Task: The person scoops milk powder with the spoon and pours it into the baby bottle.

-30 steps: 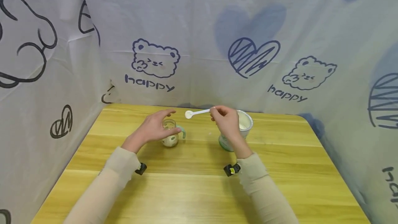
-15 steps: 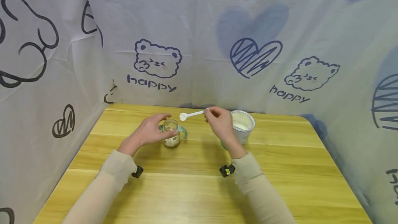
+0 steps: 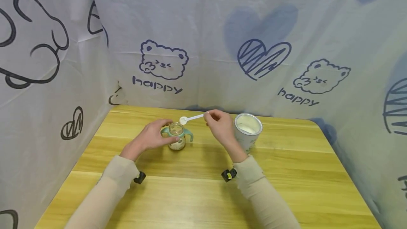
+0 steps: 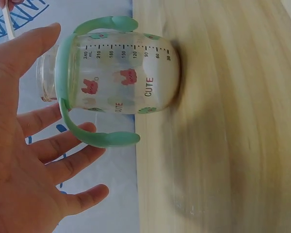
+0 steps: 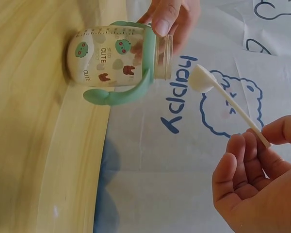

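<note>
One bottle, one scoop, one can, two hands.

Open tabletop across the near half, passable from either side. Farther back, a handled bottle and an open tin standing well apart, a bare lane between them (spoon hanging over its left end). Printed cloth closing off rear and both flanks.
</note>
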Action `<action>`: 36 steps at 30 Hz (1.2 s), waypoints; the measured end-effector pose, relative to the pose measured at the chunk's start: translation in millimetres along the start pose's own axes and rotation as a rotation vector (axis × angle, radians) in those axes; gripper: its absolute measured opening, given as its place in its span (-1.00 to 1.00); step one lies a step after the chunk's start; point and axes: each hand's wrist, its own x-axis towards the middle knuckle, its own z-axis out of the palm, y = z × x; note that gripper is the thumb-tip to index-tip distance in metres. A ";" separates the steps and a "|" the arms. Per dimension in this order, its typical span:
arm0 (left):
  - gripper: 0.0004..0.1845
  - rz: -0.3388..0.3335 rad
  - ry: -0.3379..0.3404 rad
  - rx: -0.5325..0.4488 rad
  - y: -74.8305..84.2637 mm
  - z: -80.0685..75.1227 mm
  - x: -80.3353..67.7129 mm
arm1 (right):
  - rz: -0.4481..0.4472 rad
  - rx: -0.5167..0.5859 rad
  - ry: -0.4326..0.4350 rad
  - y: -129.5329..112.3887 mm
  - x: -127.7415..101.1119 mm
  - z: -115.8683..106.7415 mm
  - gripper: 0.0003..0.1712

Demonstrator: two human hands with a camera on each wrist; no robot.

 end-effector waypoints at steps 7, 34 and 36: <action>-0.07 -0.015 0.003 -0.021 -3.5 0.8 -0.8 | -0.029 0.007 -0.025 -0.3 0.2 8.9 -0.74; -0.16 -0.009 0.024 -0.040 -6.2 6.2 -1.0 | -0.227 -0.116 -0.039 10.8 -3.9 22.1 -0.78; -0.16 -0.002 0.028 -0.037 -6.1 6.4 -1.0 | -0.257 -0.128 -0.040 12.0 -3.9 22.0 -0.79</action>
